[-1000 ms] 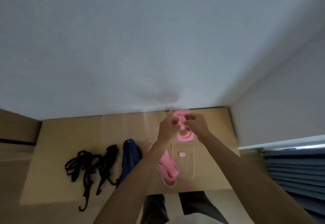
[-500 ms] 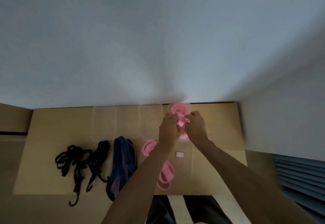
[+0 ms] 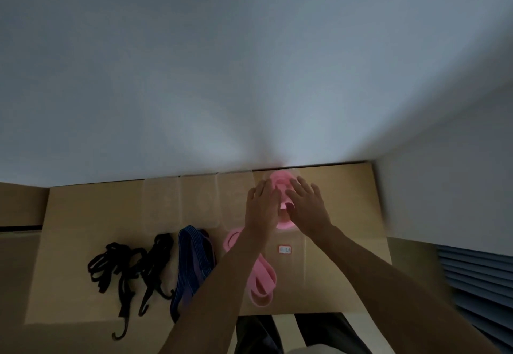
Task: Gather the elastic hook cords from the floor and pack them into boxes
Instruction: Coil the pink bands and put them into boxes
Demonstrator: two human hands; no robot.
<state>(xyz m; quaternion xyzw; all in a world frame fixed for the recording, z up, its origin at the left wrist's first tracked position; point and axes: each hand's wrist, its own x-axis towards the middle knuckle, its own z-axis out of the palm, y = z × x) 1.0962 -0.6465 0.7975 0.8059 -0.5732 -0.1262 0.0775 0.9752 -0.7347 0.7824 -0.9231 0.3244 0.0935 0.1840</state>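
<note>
Both hands reach forward over a flat brown cardboard sheet [image 3: 83,242] laid on the floor against a pale wall.

Left hand [image 3: 262,206]: fingers straight and spread, released, palm down, lying at the left edge of a coiled pink elastic cord [image 3: 281,184]. Right hand [image 3: 308,205]: fingers likewise extended and relaxed, palm down over the coil's right side. Neither hand curls round anything. Whether the palms press the coil or only hover just above it cannot be told; the frame is soft with blur.

The pink coil sits inside a clear plastic box [image 3: 301,231] at the far edge of the cardboard, next to the wall. A row of more clear plastic boxes [image 3: 180,201] stands to its left, faint and hard to make out.

Nearer the person, on the cardboard: a second looped pink elastic cord [image 3: 262,281], partly behind the left forearm; left of it a folded blue elastic cord [image 3: 191,259]; further left, a tangle of black elastic cords with hooks [image 3: 127,267]. A small white label [image 3: 285,249] shows below the right wrist.
</note>
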